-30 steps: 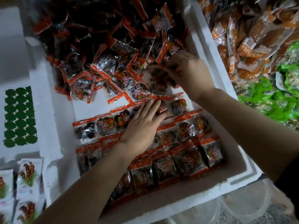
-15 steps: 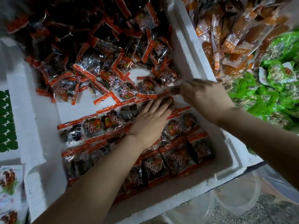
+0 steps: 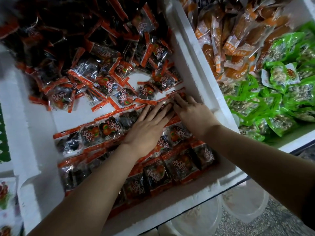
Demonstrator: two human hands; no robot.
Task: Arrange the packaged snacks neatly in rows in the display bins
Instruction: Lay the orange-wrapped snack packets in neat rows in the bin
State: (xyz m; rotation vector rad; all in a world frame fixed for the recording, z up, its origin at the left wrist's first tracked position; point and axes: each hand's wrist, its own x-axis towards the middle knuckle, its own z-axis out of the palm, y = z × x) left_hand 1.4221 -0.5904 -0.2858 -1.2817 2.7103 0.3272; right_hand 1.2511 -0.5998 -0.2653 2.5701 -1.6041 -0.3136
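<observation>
The left hand [image 3: 146,126] is laid flat, fingers straight and together, and is pressed on the packets of the farthest finished row. Just beside its fingertips, the right hand [image 3: 192,113] is set down with its fingers [image 3: 180,101] on an orange-edged packet [image 3: 178,93] at the right end of that row; whether the thumb is pinching it cannot be told.

Three rows of packets [image 3: 180,166] are lined up edge to edge at the near end of a white foam bin [image 3: 196,68], and a loose heap [image 3: 102,48] of the same snack is piled at the far end. Each packet is sealed with orange strips and printed with an orange fruit and large white brush-style characters, which are too blurred to be read with certainty.

In the neighbouring bin, orange packets [image 3: 238,40] and green packets [image 3: 281,99] are heaped. Clear plastic tubs [image 3: 245,206] are seen below the near rim.

Half a second ago the packet was held pinched above the row's end; it has since been brought down onto it. The left hand has been kept flat on the same row.
</observation>
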